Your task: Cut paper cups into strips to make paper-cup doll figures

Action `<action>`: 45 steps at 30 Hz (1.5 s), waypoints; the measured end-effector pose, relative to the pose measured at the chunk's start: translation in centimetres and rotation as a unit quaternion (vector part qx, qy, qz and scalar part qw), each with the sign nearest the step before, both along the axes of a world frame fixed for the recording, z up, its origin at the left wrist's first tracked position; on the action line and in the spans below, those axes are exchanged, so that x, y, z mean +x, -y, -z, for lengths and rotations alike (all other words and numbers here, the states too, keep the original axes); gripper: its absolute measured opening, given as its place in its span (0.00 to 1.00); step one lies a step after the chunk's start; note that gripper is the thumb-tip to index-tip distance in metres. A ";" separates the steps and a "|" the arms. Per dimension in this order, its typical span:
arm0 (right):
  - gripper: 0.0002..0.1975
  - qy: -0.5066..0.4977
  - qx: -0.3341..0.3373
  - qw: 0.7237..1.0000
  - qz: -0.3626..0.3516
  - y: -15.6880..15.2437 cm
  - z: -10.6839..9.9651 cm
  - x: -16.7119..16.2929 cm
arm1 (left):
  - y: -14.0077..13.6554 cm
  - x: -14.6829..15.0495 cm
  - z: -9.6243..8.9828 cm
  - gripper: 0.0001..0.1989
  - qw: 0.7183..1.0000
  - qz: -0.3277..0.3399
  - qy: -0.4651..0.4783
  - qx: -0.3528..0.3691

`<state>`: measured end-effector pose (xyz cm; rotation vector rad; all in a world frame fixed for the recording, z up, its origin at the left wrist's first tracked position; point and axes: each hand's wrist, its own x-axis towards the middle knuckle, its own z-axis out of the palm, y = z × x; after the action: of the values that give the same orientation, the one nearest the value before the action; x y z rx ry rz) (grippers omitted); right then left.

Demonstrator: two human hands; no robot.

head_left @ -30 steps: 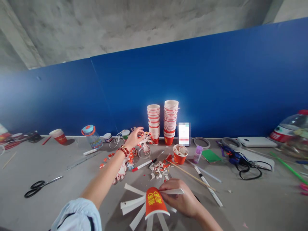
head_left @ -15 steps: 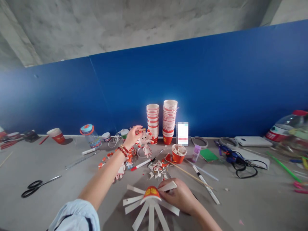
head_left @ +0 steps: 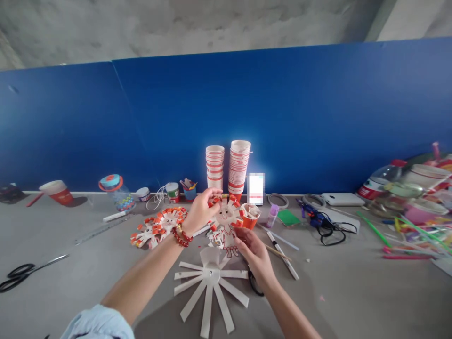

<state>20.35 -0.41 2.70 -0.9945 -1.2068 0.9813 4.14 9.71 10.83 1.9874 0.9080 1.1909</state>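
Observation:
Over the middle of the table I hold up a paper doll [head_left: 225, 216] with a drawn smiling face, curled red-and-white strips round its head and a dress outlined in red. The fingers of my left hand [head_left: 202, 212] pinch its upper left edge. My right hand [head_left: 254, 252] has its fingers closed on the doll's right side. Nearer to me lies a cut paper cup [head_left: 212, 277], its white strips splayed like rays. Two more curled-strip figures [head_left: 169, 217] lie left of my left wrist, partly overlapping. A black loop [head_left: 254, 285], perhaps a scissor handle, shows beneath my right hand.
Two tall stacks of paper cups [head_left: 240, 165] stand against the blue panel. A red cup of scraps [head_left: 250, 216] is right of the doll. Black-handled scissors [head_left: 24, 270] lie far left. A marker [head_left: 284, 256], a glue gun [head_left: 319, 219] and coloured sticks [head_left: 406, 238] are rightward.
My right hand has let go of the cut cup, which now lies with its inside up, and has moved up to the doll. My left hand has brought the doll closer. The view has shifted right.

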 end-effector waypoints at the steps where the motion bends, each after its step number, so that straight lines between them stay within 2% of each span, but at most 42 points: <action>1: 0.17 -0.049 -0.018 0.999 -0.008 -0.1 0.2 -0.1 | 0.5 0.5 0.3 0.18 1.000 0.009 0.003 -0.006; 4: 0.16 -0.134 -0.062 0.989 0.003 -0.4 0.6 -0.1 | 1.8 1.8 1.0 0.16 0.998 0.033 0.019 -0.049; 8: 0.15 -0.157 -0.079 0.983 0.047 -0.6 1.0 0.3 | 2.7 1.6 1.4 0.22 0.977 0.106 0.085 -0.164; 11: 0.15 -0.169 -0.083 0.980 0.060 -0.5 0.8 0.3 | 3.5 0.4 2.4 0.21 0.959 0.083 0.124 -0.240; 14: 0.15 -0.181 -0.095 0.978 0.050 -0.3 0.3 0.1 | 4.7 -0.2 3.9 0.23 0.951 0.096 0.131 -0.264; 16: 0.15 -0.188 -0.102 0.976 0.043 -0.2 0.0 -0.1 | 5.6 -0.2 4.6 0.27 0.951 0.114 0.124 -0.260; 18: 0.14 -0.191 -0.105 0.975 0.043 0.0 -0.2 -0.2 | 6.1 -0.1 4.5 0.28 0.962 0.125 0.092 -0.224; 22: 0.13 -0.185 -0.101 0.976 0.047 0.0 -0.1 -0.4 | 5.8 -0.1 3.2 0.27 0.992 0.047 -0.008 -0.120; 24: 0.13 -0.181 -0.097 0.978 0.045 0.0 -0.2 -0.4 | 5.5 -0.2 2.8 0.25 0.992 0.042 -0.047 -0.108; 26: 0.13 -0.182 -0.095 0.978 0.045 0.0 -0.2 -0.4 | 5.4 -0.2 2.7 0.22 0.989 0.066 -0.065 -0.113; 29: 0.12 -0.189 -0.093 0.976 0.048 0.1 -0.2 -0.4 | 5.7 0.0 3.0 0.21 0.986 0.083 -0.072 -0.128; 33: 0.13 -0.190 -0.092 0.976 0.045 0.1 0.1 -0.3 | 6.1 0.5 3.1 0.14 0.985 0.038 -0.082 -0.145; 35: 0.15 -0.182 -0.086 0.979 0.041 0.0 0.4 -0.3 | 6.2 0.9 3.0 0.11 0.988 0.022 -0.052 -0.142; 40: 0.17 -0.136 -0.047 0.987 0.075 0.0 1.2 0.0 | 6.7 1.9 3.6 0.13 0.993 0.023 0.044 -0.103; 45: 0.16 -0.154 -0.058 0.983 0.080 -0.1 2.0 0.3 | 7.5 2.4 4.5 0.13 0.999 -0.009 0.021 -0.030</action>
<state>20.68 -0.32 0.73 -0.9733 -0.8082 1.0430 6.58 2.23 6.28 1.9045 0.9316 1.1960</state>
